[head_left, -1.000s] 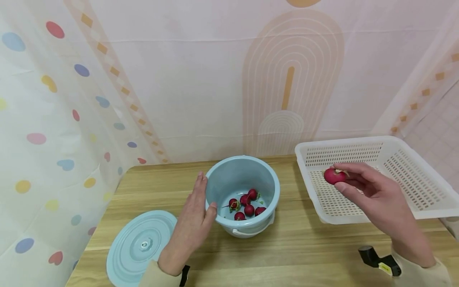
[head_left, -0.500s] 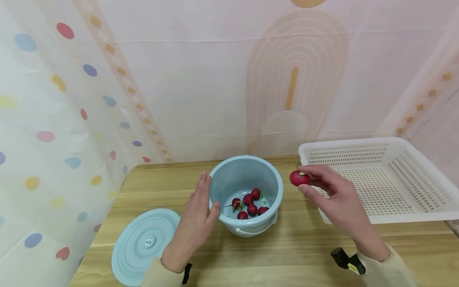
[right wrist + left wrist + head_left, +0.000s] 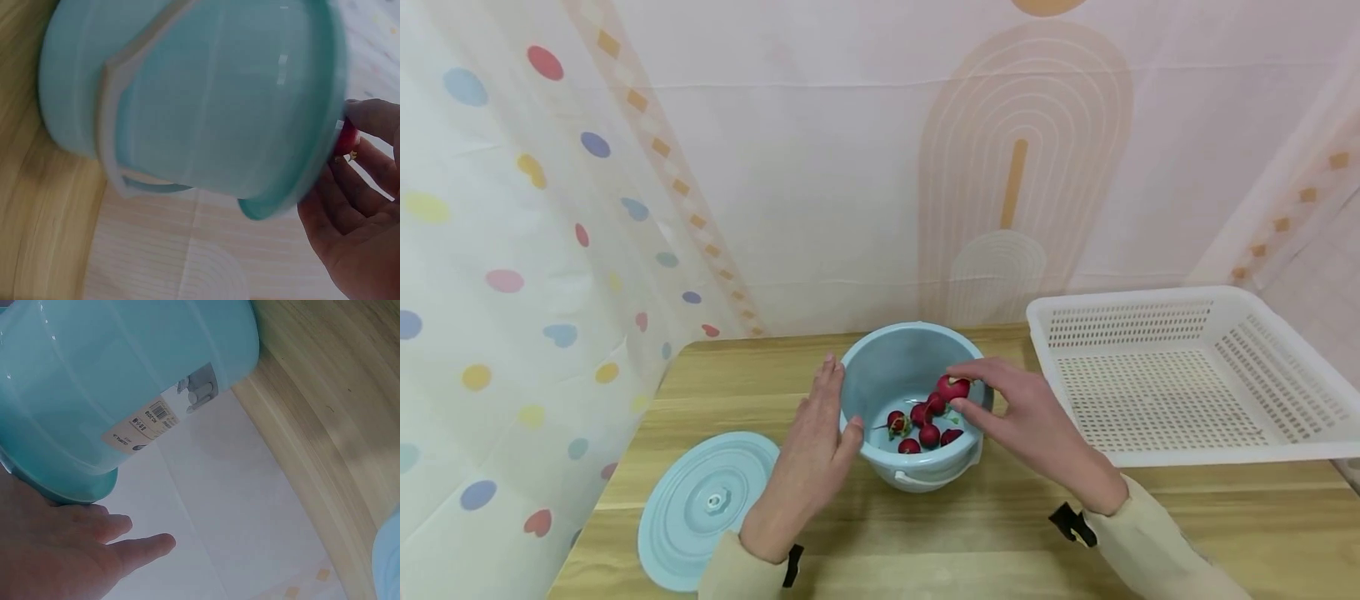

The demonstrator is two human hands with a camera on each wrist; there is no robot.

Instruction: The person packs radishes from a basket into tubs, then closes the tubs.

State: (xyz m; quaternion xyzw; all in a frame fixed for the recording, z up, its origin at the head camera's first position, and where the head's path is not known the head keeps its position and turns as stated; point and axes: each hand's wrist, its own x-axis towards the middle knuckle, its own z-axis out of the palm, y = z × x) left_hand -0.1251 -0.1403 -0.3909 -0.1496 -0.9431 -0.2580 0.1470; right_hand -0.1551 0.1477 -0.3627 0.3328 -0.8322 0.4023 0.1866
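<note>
A light blue bucket point(image 3: 895, 346) stands on the wooden table, with several red radishes point(image 3: 928, 435) on its bottom. My left hand point(image 3: 805, 462) rests against the bucket's left rim, fingers straight; the left wrist view shows it beside the rim too. Between thumb and fingers my right hand point(image 3: 1030, 417) pinches one radish point(image 3: 952, 387) over the right part of the bucket's mouth. In the right wrist view that radish point(image 3: 345, 139) shows just past the rim, partly covered by it. The bucket's white handle point(image 3: 936, 479) hangs down at the front.
A round light blue lid point(image 3: 677, 517) lies on the table left of the bucket. To the right stands a white perforated plastic basket point(image 3: 1150, 408). A patterned curtain point(image 3: 835, 208) hangs behind the table point(image 3: 925, 550) and along its left side.
My right hand has carried the radish leftward from above the white basket to over the bucket. The left hand has stayed at the bucket's rim. The head view has shifted slightly.
</note>
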